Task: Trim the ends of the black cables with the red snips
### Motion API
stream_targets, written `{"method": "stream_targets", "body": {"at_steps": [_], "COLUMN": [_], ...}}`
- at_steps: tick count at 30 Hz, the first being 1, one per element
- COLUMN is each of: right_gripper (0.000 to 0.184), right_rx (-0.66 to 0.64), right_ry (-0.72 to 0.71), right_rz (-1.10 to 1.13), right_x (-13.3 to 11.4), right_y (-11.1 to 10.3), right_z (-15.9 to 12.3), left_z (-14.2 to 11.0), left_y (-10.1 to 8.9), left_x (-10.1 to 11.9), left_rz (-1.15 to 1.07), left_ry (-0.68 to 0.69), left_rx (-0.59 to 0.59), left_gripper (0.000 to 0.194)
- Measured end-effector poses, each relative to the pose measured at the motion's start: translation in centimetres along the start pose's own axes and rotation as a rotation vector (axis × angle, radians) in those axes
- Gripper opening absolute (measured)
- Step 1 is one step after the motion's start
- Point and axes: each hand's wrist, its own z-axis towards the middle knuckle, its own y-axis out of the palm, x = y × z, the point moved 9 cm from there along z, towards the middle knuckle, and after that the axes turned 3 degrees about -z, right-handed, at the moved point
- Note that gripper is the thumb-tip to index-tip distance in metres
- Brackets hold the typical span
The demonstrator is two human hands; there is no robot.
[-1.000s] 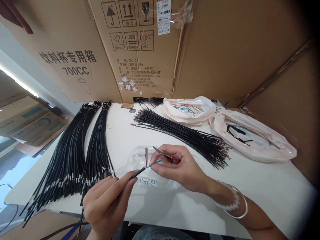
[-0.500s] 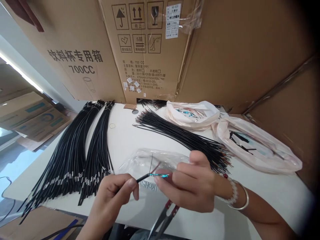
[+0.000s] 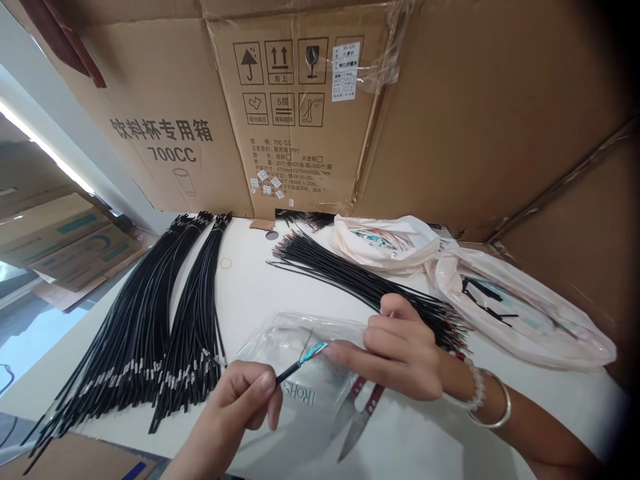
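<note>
Pinched between the thumb and fingers of my left hand (image 3: 253,395) is a black cable (image 3: 289,372). Its stripped end shows blue foil (image 3: 314,351) and thin bare strands that stick out. My right hand (image 3: 403,350) has its thumb and finger at the tip of the foil; whether they grip it I cannot make out. A pair of scissors (image 3: 367,395) with dark red handles hangs beneath that hand, blades apart and pointing down, held in its curled fingers. Behind both hands lies a clear plastic bag (image 3: 280,327) with printed letters.
Bundles of black cables (image 3: 135,313) spread over the left of the white table (image 3: 250,287). Another cable bundle (image 3: 345,270) lies behind my right hand. Two pale plastic bags, one with blue scraps (image 3: 420,230), one with black pieces (image 3: 565,333), stand by the cardboard wall (image 3: 450,120).
My right hand has moved back and right, off the cable's strands, and the scissors have swung along with it. The blue foil now bends upward. My left hand still holds the cable.
</note>
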Motion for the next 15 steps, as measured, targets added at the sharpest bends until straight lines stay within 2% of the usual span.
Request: {"method": "stream_targets", "body": {"at_steps": [1,2,4,5,6,8,10,12,15], "right_gripper": [0.022,0.021,0.014,0.015,0.022,0.038,0.042,0.041,0.035], "right_rx": [0.057,0.116,0.168,0.145,0.082,-0.128,-0.275,-0.358,-0.376], "right_ry": [0.002,0.062,0.355,0.522,0.676,0.907,1.033,1.087,1.121], "right_rz": [0.03,0.083,0.279,0.408,0.544,0.811,1.026,1.157,1.134], "right_x": [0.2,0.9,3.3,4.4,5.1,5.2,4.3,3.5,3.1], "right_y": [-0.4,-0.7,-0.6,0.1,1.2,3.9,5.7,6.8,7.4], "right_z": [-0.1,-0.1,-0.5,-0.9,-1.4,-2.2,-2.5,-2.6,-2.6], "left_z": [-0.2,-0.6,-2.5,-3.9,-5.2,-6.7,-7.2,-7.3,-7.1], "left_y": [-0.4,-0.9,-0.8,0.0,1.0,2.9,4.3,4.8,5.0], "left_x": [1.0,2.4,6.0,7.4,8.3,8.7,8.4,8.2,8.2], "left_rz": [0.087,0.213,0.551,0.735,0.902,1.148,1.333,1.428,1.453], "left_ry": [0.098,0.236,0.604,0.803,0.973,1.193,1.305,1.354,1.361], "left_rx": [0.055,0.133,0.33,0.423,0.49,0.544,0.541,0.54,0.525], "left_gripper": [0.052,0.044,0.022,0.012,0.013,0.03,0.041,0.042,0.039]}}
